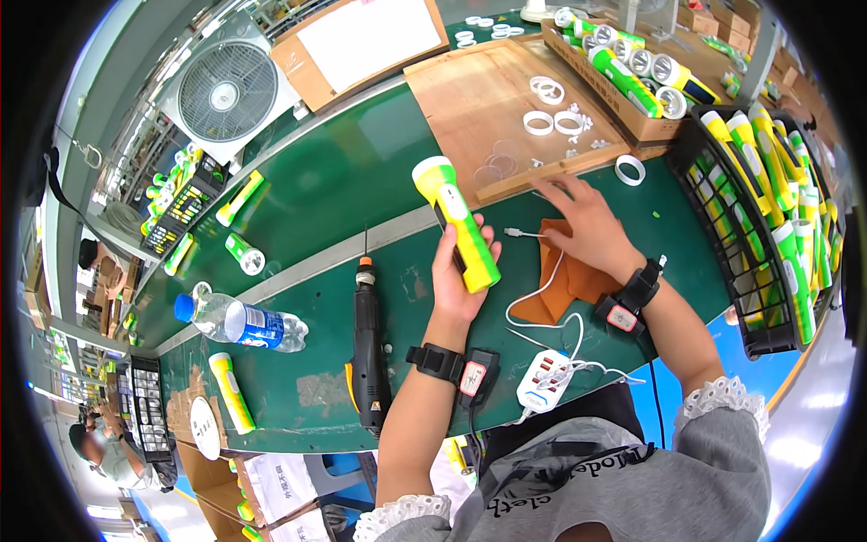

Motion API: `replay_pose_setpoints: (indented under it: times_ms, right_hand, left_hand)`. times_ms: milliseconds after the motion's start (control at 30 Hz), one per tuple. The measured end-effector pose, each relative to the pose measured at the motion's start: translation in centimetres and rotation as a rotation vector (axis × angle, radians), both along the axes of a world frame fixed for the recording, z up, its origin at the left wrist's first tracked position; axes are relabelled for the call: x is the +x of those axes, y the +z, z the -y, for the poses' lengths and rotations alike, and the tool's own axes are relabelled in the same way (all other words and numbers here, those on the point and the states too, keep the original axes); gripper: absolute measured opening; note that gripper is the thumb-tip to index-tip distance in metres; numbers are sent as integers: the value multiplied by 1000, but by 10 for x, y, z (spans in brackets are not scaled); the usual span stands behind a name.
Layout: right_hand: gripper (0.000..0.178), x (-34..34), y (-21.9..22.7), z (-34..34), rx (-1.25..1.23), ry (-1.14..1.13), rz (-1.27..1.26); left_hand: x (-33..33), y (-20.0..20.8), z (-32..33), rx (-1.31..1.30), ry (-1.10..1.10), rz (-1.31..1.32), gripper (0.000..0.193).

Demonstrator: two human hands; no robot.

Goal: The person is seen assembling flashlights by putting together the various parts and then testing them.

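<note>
My left hand (460, 279) is wrapped round a green and yellow flashlight (458, 226), its white head tilted up and to the left above the green bench. To the right, my right hand (589, 226) hovers with fingers spread over an orange-brown cloth (562, 287). Beside its fingertips is the plug of a white USB cable (517, 232); I see no grip on it. That cable loops down to a white multi-port USB charger (545, 381) near the bench's front edge. Left of my left forearm lies a black electric screwdriver (367, 352), its bit pointing away.
A plastic bottle (244, 323) and another flashlight (232, 393) lie at the left. Behind my hands, a wooden board (470, 99) carries white rings (538, 122). A black crate (736, 262) of flashlights stands at right, near a cardboard box (646, 131) of more. Several flashlights lie across the belt.
</note>
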State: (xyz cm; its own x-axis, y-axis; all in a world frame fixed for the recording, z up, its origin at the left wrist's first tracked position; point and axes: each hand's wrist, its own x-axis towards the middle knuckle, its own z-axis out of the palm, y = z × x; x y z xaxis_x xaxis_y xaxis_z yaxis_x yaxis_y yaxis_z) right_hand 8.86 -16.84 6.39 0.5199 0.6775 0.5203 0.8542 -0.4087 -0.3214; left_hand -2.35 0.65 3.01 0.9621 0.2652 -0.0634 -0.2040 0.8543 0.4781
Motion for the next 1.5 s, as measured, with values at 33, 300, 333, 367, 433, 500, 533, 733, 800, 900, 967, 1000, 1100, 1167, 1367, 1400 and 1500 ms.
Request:
replay_pose_setpoints:
  times_ms: [33, 300, 333, 367, 433, 500, 533, 733, 800, 900, 967, 1000, 1100, 1167, 1367, 1400, 1500]
  right_hand:
    - [42, -8, 8, -4, -3, 5, 3]
    - [37, -28, -6, -15, -12, 419, -9]
    - [37, -27, -5, -14, -15, 420, -5]
    - [34, -26, -5, -13, 26, 390, -104]
    - [31, -26, -4, -12, 65, 359, -200]
    - [34, -26, -3, -11, 56, 351, -281]
    - [34, -26, -4, -13, 54, 351, -279]
    - [55, -25, -1, -18, 111, 343, -203]
    - [68, -26, 2, -17, 72, 317, -261]
    - [75, -23, -2, -13, 186, 324, -242]
    - [76, -21, 0, -5, 204, 230, -244]
    - [76, -17, -1, -3, 194, 224, -176]
    - [73, -1, 19, 22, 253, 60, 177]
    - [62, -18, 50, 36, 502, -157, -3]
    - [55, -16, 152, 199, 272, -824, 79]
    - [58, -14, 171, 228, 199, -871, -64]
    - [69, 19, 176, 340, 132, -910, -215]
  left_hand:
    - [2, -5, 0, 58, 24, -39, 40]
    - [6, 5, 13, 183, -47, 36, 51]
    - [5, 7, 14, 205, -14, -3, 54]
    - [5, 8, 15, 203, -12, 2, 54]
    - [5, 8, 18, 290, -6, -42, 61]
    - [7, 7, 14, 251, 8, -38, 69]
    - [7, 4, 12, 279, 10, -24, 69]
    - [5, 6, 8, 387, 51, -11, 71]
    - [5, 8, 12, 422, 84, -21, 77]
    - [10, 8, 22, 781, 105, 104, 67]
    - [11, 1, 27, 780, -29, 127, 50]
    - [10, -9, 26, 727, -20, 75, 44]
    - [8, -5, 24, 783, 94, 18, 35]
    - [1, -5, 14, 814, 152, -7, 31]
    - [9, -5, 21, 724, 53, -32, 13]
    - [9, -2, 23, 680, 70, -51, 18]
    - [12, 1, 25, 629, 76, -40, 20]
